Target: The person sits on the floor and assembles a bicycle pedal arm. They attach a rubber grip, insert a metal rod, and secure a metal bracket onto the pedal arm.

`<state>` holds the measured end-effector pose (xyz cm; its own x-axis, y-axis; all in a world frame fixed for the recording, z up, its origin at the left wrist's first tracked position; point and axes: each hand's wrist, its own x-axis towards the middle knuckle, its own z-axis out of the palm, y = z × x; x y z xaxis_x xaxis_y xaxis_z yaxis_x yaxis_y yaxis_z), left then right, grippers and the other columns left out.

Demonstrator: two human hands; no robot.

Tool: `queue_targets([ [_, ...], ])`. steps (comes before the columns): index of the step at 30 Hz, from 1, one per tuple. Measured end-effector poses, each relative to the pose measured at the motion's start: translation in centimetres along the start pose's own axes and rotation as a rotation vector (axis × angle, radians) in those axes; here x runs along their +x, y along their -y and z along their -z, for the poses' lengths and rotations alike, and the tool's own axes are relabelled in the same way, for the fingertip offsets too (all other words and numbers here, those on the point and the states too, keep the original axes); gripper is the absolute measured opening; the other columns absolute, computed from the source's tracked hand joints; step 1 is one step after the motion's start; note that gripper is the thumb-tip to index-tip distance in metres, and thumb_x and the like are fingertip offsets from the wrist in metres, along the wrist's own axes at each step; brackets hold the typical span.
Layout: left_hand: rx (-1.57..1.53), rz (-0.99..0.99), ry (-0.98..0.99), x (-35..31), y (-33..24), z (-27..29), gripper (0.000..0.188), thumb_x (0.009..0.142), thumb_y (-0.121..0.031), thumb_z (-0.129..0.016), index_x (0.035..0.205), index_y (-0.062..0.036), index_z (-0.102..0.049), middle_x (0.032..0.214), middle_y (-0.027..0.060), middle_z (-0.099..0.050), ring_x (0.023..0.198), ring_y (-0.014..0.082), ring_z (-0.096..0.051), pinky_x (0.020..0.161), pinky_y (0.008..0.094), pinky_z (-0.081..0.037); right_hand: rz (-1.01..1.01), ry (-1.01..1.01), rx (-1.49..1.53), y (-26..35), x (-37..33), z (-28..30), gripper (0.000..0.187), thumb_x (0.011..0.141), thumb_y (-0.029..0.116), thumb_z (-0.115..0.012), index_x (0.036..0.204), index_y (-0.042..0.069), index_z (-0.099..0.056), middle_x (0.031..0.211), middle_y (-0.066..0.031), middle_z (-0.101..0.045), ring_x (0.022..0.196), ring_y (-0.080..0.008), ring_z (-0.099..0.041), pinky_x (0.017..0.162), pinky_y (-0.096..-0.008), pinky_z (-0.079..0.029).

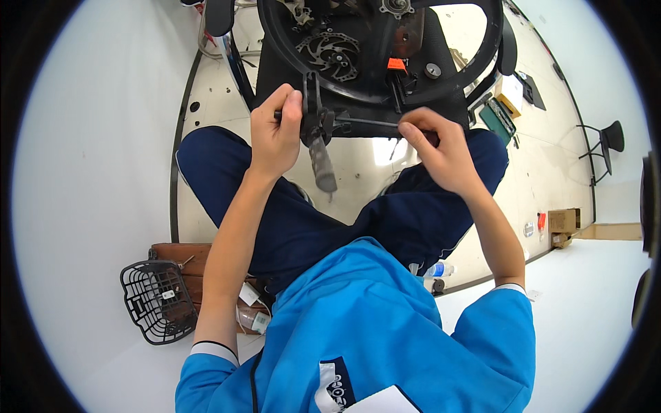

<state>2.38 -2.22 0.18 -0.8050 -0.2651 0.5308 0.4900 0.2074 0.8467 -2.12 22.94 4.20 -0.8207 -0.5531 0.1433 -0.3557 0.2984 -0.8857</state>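
Note:
My left hand (277, 131) is closed around a black metal part (313, 113), an upright forked bracket with a blurred grey cylindrical end (321, 165) hanging below it. In my right hand (441, 148) is a screwdriver (368, 122). Its thin shaft runs leftward to the side of the black part; my fingers mostly cover the dark handle. Whether the tip sits in a screw is too small to tell. Just beyond my hands, a black spoked wheel (485, 51) lies on a black chair seat (265, 86). A slotted brake disc (330, 55) shows inside its rim.
An orange piece (396, 64), a small round metal part (432, 70) and black tools (397, 93) lie by the wheel. Black armrests flank the seat. On the floor right are a green tool case (497, 118) and a yellow box (509, 95). A black basket (158, 303) stands lower left.

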Motion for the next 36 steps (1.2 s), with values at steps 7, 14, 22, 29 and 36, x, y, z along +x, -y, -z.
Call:
queue_targets([
  [7,-0.244,0.397,-0.212,1.2,-0.3,-0.3,0.041,0.102,-0.028,-0.048,0.067,-0.0083,-0.045,0.061,-0.0087,-0.034,0.057,0.0012,-0.027,0.049,0.0223,-0.023,0.738,-0.183,-0.811,-1.2,1.3,-0.9,0.031,0.078,0.004,-0.07,0.108,-0.001,-0.062,0.091,-0.0101,-0.059,0.072,-0.0222,-0.062,0.06,-0.0297,-0.052],
  [14,-0.354,0.629,-0.092,2.1,0.4,1.5,0.038,0.1,-0.047,-0.047,0.088,-0.0127,-0.059,0.075,-0.0021,-0.061,0.063,0.0053,-0.053,0.054,0.0218,-0.039,1.084,0.052,-0.816,0.5,3.6,0.1,0.043,0.079,-0.001,-0.069,0.12,-0.009,-0.058,0.091,-0.0141,-0.063,0.071,-0.0237,-0.062,0.06,-0.0325,-0.052],
  [22,-0.524,0.361,-0.012,1.0,2.3,1.4,0.03,0.105,-0.038,-0.04,0.097,-0.0109,-0.05,0.089,-0.0008,-0.055,0.087,0.0076,-0.052,0.084,0.0251,-0.042,0.814,0.173,-0.711,0.9,2.3,-0.8,0.037,0.085,0.003,-0.065,0.121,-0.006,-0.058,0.084,-0.0112,-0.062,0.071,-0.0242,-0.062,0.064,-0.0322,-0.053],
  [29,-0.504,0.296,-0.005,0.5,4.7,2.0,0.03,0.105,-0.037,-0.04,0.098,-0.0097,-0.05,0.088,-0.0017,-0.052,0.083,0.0062,-0.05,0.08,0.0239,-0.042,0.487,0.137,-0.302,0.5,1.5,-1.9,0.03,0.095,0.007,-0.056,0.123,-0.002,-0.058,0.074,-0.0103,-0.057,0.061,-0.0213,-0.057,0.057,-0.0303,-0.047],
  [36,-0.47,0.258,0.001,0.5,3.8,1.4,0.033,0.105,-0.038,-0.04,0.093,-0.0083,-0.049,0.082,-0.0039,-0.046,0.076,0.0034,-0.043,0.072,0.0194,-0.038,-0.198,0.211,0.761,-0.8,0.8,-2.8,0.033,0.105,0.018,-0.04,0.122,-0.005,-0.057,0.063,0.0031,-0.039,0.051,-0.0065,-0.031,0.049,-0.0213,-0.028],
])
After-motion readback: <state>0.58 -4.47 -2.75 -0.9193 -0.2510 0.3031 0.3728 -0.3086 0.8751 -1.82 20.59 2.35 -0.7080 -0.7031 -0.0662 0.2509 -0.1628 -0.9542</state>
